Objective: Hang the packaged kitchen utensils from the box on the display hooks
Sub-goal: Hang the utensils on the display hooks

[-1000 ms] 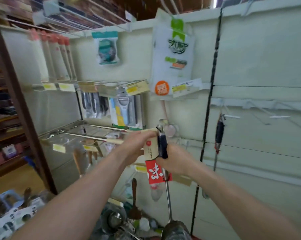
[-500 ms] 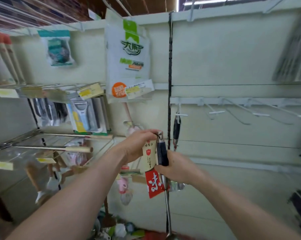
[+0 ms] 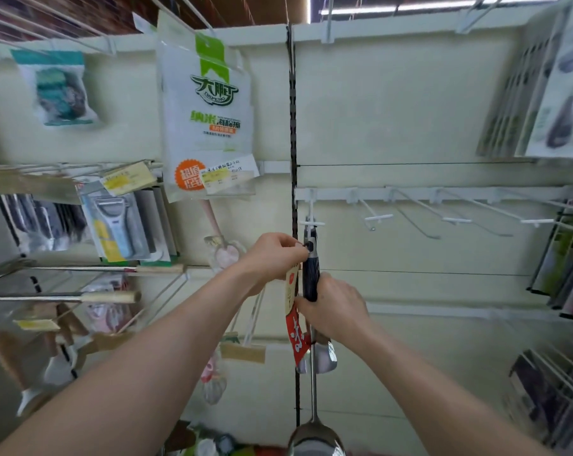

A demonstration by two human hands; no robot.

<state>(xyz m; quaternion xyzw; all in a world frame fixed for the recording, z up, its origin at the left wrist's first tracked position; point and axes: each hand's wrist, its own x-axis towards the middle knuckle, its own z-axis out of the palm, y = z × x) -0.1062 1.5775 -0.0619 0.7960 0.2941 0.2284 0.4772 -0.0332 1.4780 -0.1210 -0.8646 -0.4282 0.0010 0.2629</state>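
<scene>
Here, both hands were up at the wall display. The left hand [image 3: 272, 255] was curled, its thumb and fingertips pinching the top end of the ladle [image 3: 310, 278]. The right hand [image 3: 336, 307] sat lower, fingers wrapped round the bottom of the dark handle, holding the ladle upright against the wall. The steel shaft ran straight down from that fist to the bowl [image 3: 314, 439] at the bottom edge of view. Two tags hung off the handle between the hands: a cream tag [image 3: 291, 284] above and a red tag [image 3: 296, 335] below it (white characters, not legible).

The ladle's top sat just under the tip of a white hook [image 3: 311, 222], the leftmost on its rail [image 3: 459, 194]. Could not tell whether the handle's end was on the hook. A second spoon bowl [image 3: 326, 357] showed just behind the right wrist, low against the wall.

Further right along the rail, more white hooks [image 3: 379, 218] stuck out. A dark slotted strip [image 3: 291, 126] ran up the wall just left of the ladle. Left of the strip hung a sponge packet [image 3: 209, 116] with a green header, and a pink spoon [image 3: 226, 253] below it. Further left was a peeler pack [image 3: 114, 225] under a yellow price label [image 3: 127, 177]. Wooden-handled tools [image 3: 110, 296] lay lower left, blurred. Far right were rows of flat packs [image 3: 558, 93], also blurred.
</scene>
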